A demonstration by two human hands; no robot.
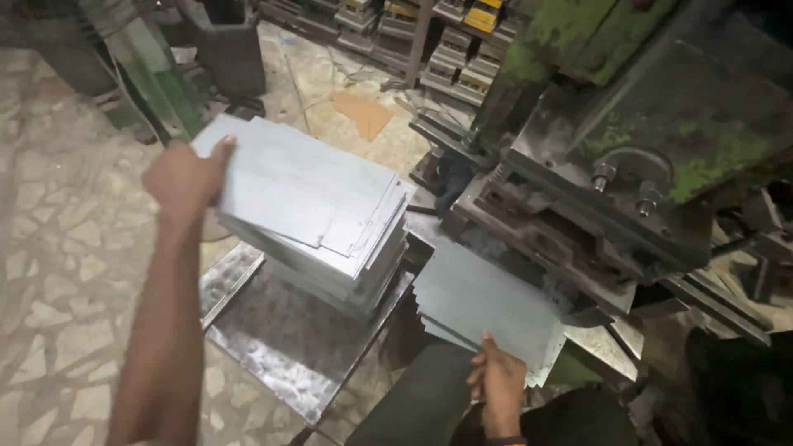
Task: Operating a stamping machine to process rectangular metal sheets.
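The left hand (186,177) reaches out at the end of a straight, bare forearm that runs up from the bottom edge of the view. Its back faces the camera, thumb on top, and the fingers are clamped on the far left corner of the tall stack of flat grey rectangular metal sheets (310,206). The right hand (497,381) sits low near the body, wrist bent upward, with the thumb laid on top and the fingers curled under the near edge of a second, thinner bundle of flat grey metal sheets (487,306), pinching it.

The tall stack's long axis runs from the far left corner down toward the near right, and its upper sheets are fanned slightly so their right edges step out of line. It rests on the dull embossed steel tray table (285,347), over the table's far right part, leaving the near left corner bare. The thinner bundle slopes from the right hand up toward the bed of the worn green and grey press machine (628,140), its far edge just beside the machine's lower die.

All sheets look matte, pale blue-grey, thin and clean-cut.
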